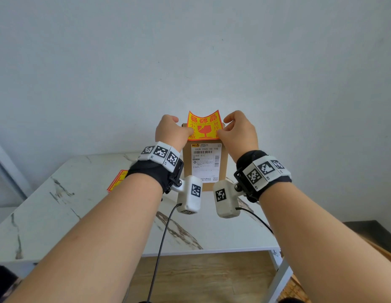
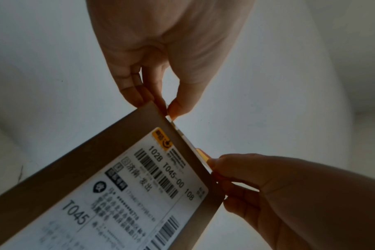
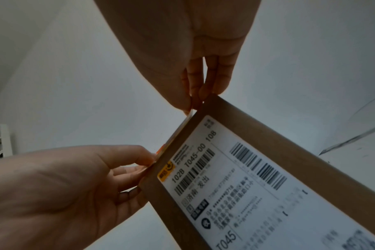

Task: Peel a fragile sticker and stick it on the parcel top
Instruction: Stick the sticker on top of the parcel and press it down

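On the far left of the marble-patterned desk [image 1: 85, 193] lies a small stack of red-and-yellow stickers [image 1: 116, 180], partly hidden behind the person's left forearm. Next comes the left hand [image 1: 171, 130], raised above the desk with its fingers curled, thumb and fingertips pinching the left edge of a fragile sticker [image 1: 204, 125]. The sticker is red-bordered and yellow, printed with a broken-glass symbol and Chinese characters, and it bows between the two hands with its upper corners flaring up. It sits at the top of a brown cardboard parcel [image 1: 205, 182], which stands upright on the desk against the pale wall [image 1: 190, 51]; the wrist views show the sticker's lower edge lying right along the parcel's top edge. I cannot tell whether any of it has stuck down. Below the sticker, the parcel's front face carries a white shipping label [image 1: 206, 161] with barcodes and the code T045. On the right, the right hand [image 1: 240, 132] mirrors the left, fingers curled, pinching the sticker's right edge just beside the parcel's corner. Both wrists wear black straps with white marker blocks.
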### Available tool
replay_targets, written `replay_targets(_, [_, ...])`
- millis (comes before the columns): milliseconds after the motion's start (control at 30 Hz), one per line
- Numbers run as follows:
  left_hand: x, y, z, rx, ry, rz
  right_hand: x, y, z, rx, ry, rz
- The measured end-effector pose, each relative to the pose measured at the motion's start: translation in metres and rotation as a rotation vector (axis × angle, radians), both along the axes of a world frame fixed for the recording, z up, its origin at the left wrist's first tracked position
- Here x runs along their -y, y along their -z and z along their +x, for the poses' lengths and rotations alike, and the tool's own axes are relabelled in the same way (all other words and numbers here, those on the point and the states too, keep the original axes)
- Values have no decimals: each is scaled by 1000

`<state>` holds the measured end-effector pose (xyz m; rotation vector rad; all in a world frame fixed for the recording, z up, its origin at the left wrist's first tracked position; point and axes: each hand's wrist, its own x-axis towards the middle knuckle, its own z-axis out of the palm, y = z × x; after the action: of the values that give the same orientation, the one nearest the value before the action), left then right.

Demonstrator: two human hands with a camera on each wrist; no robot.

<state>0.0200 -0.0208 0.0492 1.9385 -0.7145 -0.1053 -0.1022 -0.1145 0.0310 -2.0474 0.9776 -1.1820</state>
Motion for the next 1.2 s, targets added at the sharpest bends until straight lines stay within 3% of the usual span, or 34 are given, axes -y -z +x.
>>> replay_targets(700, [3, 5, -10, 88, -27, 10, -1, -2, 5, -89, 6, 12])
replay_targets(1000, [3, 1, -8, 178, -37, 102, -2, -6, 7, -127, -37, 66])
replay_targets(1067, [3, 1, -7, 252, -21, 123, -3, -6, 9, -138, -43, 78])
replay_targets(1200, [3, 1, -9, 564, 49, 240, -7, -6, 11, -169, -9, 67])
